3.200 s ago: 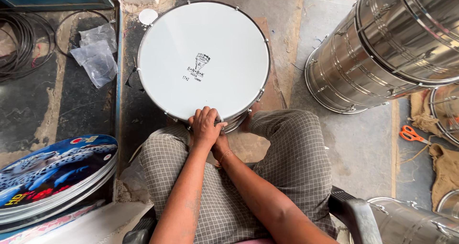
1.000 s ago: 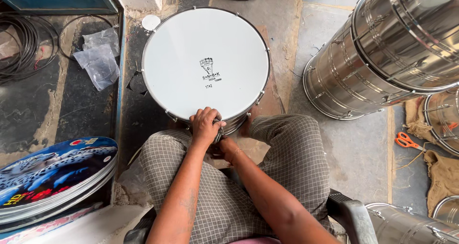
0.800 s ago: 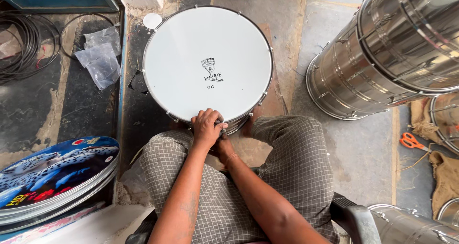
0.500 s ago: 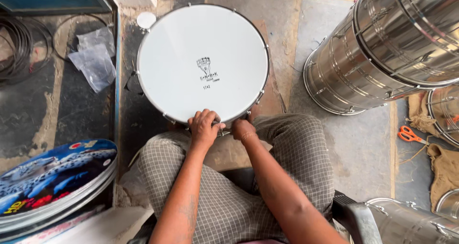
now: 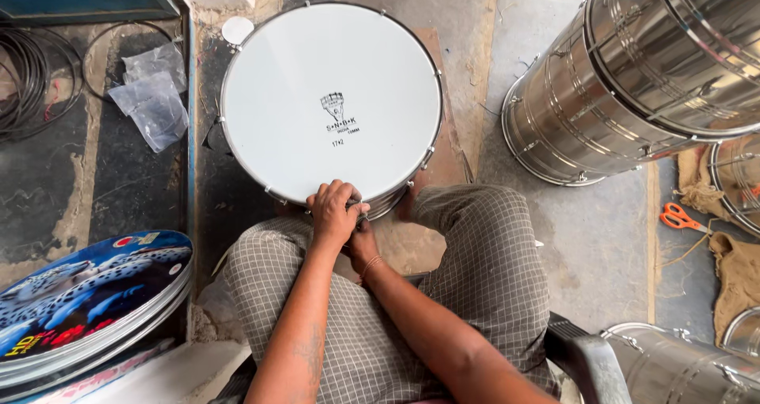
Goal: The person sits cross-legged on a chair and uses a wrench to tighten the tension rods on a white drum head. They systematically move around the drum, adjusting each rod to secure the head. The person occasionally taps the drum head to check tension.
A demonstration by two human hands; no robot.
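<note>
Left grip (image 5: 334,211) clenched on the drum (image 5: 331,107) rim; right hand (image 5: 362,244) beneath, grip hidden.

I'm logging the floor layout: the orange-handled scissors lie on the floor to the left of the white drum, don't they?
Not quite: the head view shows the orange-handled scissors on the floor to the right of the white drum, beyond the steel drum shell. Clear plastic bags lie on the left.

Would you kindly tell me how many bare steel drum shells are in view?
4: one large shell top right, one rim at the right edge, two bottom right; others may lie out of frame.
</note>
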